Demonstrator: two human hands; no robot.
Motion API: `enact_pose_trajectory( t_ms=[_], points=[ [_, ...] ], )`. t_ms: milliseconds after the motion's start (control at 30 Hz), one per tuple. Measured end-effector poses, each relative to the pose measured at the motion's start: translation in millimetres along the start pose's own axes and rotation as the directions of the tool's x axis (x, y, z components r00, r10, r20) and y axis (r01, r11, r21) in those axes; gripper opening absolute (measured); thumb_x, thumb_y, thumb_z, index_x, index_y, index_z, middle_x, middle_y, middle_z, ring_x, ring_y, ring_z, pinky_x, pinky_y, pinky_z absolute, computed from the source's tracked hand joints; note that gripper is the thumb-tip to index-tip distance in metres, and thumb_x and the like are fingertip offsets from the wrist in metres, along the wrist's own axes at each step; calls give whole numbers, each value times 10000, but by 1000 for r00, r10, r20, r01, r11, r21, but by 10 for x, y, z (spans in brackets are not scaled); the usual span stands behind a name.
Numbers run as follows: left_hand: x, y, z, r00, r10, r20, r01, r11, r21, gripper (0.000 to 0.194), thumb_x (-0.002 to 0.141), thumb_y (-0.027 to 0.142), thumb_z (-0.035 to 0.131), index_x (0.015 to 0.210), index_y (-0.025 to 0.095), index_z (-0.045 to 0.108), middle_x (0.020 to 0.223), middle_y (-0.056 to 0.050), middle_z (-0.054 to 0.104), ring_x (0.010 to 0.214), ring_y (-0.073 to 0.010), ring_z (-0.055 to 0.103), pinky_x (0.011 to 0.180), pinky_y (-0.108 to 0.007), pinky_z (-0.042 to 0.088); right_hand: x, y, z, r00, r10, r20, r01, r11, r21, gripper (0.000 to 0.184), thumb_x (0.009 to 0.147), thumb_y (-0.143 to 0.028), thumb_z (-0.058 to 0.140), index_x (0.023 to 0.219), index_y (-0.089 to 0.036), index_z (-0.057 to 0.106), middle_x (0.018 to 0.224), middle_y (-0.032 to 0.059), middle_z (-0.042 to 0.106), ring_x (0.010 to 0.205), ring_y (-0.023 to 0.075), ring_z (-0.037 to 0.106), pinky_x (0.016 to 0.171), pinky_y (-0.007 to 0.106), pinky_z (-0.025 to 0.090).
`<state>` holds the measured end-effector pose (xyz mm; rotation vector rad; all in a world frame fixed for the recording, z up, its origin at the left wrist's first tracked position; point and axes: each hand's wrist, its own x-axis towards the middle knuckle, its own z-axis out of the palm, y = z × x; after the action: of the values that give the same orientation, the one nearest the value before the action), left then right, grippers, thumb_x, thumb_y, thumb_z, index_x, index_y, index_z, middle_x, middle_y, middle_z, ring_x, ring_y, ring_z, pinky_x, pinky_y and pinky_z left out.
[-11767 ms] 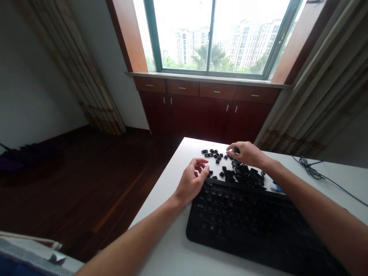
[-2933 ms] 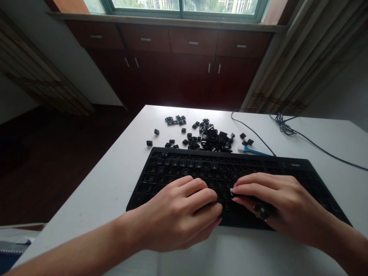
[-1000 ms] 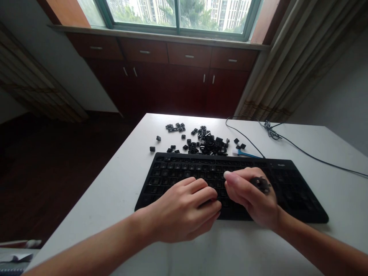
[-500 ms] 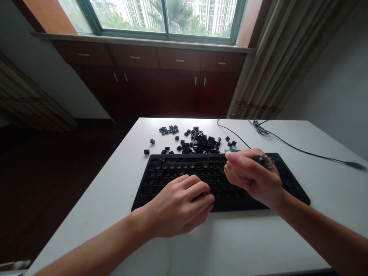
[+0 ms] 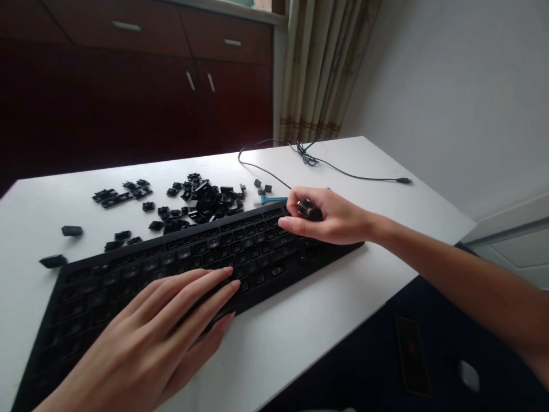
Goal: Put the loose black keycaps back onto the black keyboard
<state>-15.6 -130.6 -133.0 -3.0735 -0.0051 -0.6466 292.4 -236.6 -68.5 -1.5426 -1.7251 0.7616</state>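
Black plastic keyboard (image 5: 171, 269) is lying slantwise across the white table (image 5: 377, 246), its near-left corner running out of view. The left hand (image 5: 141, 337) is resting flat on the keys (image 5: 253, 252), fingers (image 5: 201, 280) stretched out. Well apart, the right hand (image 5: 334, 220) is curling over the keyboard's right end, its arm (image 5: 450, 269) reaching in from the right, pinching a small dark object (image 5: 307, 208) too shadowed to identify. Beyond the far edge, loose keycaps (image 5: 206, 200) are lying in a scattered heap, with a blue brush (image 5: 274, 199) and a tangled black cable (image 5: 306, 154) to their right.
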Motion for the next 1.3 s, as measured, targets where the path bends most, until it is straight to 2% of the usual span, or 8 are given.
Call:
enact_pose_trajectory(
  t_ms=[167, 267, 400, 467, 700, 933, 1100, 1300],
  points=[
    [188, 40, -46, 992, 68, 102, -73, 996, 48, 646, 938, 270, 615, 1532, 158, 388, 1569, -79, 434, 1406, -297, 442, 1182, -423, 356, 178, 60, -110, 974, -160, -157, 115, 958, -262, 241, 911, -386, 648, 820, -188, 544, 660, -48, 515, 577, 90, 443, 551, 232, 358],
    [301, 81, -36, 986, 83, 147, -97, 992, 87, 629, 955, 286, 570, 1538, 147, 379, 1597, -62, 383, 1429, -281, 423, 1231, -417, 289, 307, 152, -249, 901, -228, -369, 90, 930, -356, 253, 893, -382, 665, 789, -193, 532, 652, -46, 513, 582, 95, 452, 573, 237, 366],
    [366, 129, -22, 981, 69, 179, -84, 993, 79, 605, 959, 259, 549, 1528, 125, 395, 1578, -71, 413, 1422, -272, 442, 1244, -411, 282, 332, 373, -364, 768, -161, -620, -28, 959, -283, 277, 894, -404, 649, 756, -201, 522, 641, -40, 492, 569, 105, 441, 554, 244, 362],
    [372, 140, -41, 981, 55, 187, -70, 995, 74, 597, 956, 245, 556, 1522, 129, 407, 1566, -67, 435, 1416, -276, 448, 1243, -418, 287, 295, 485, -356, 750, -101, -654, -84, 966, -245, 281, 893, -408, 644, 742, -205, 522, 623, -44, 478, 545, 105, 426, 538, 245, 359],
    [606, -58, -251, 984, -3, 178, 1, 1000, 6, 525, 970, 350, 573, 1458, 170, 501, 1512, -81, 509, 1344, -280, 505, 1131, -414, 443, 225, 664, -217, 818, -135, -558, -162, 878, -450, 232, 883, -404, 635, 781, -219, 538, 638, -29, 563, 558, 128, 505, 593, 260, 390],
    [990, -924, -436, 927, -324, 188, 302, 943, 140, 399, 997, 455, 479, 1256, 209, 657, 1280, -88, 676, 1154, -306, 632, 977, -466, 520, 202, 690, -201, 830, -123, -544, -211, 833, -511, 205, 882, -421, 628, 850, -232, 556, 681, -10, 623, 583, 158, 577, 597, 269, 417],
    [877, -1349, -461, 869, -402, 287, 362, 914, 182, 444, 991, 464, 459, 1302, 199, 633, 1282, -109, 670, 1124, -295, 649, 962, -423, 522, 181, 679, -190, 850, -111, -515, -194, 843, -501, 185, 889, -407, 631, 937, -233, 590, 753, 5, 677, 626, 174, 625, 653, 288, 463],
    [696, -1434, -368, 855, -357, 376, 378, 926, 17, 436, 991, 488, 478, 1292, 215, 636, 1255, -103, 668, 1111, -262, 645, 989, -388, 498, 186, 657, -128, 882, -101, -461, -171, 841, -513, 183, 908, -407, 603, 945, -228, 605, 739, 18, 683, 617, 189, 631, 656, 311, 478]
  ],
)
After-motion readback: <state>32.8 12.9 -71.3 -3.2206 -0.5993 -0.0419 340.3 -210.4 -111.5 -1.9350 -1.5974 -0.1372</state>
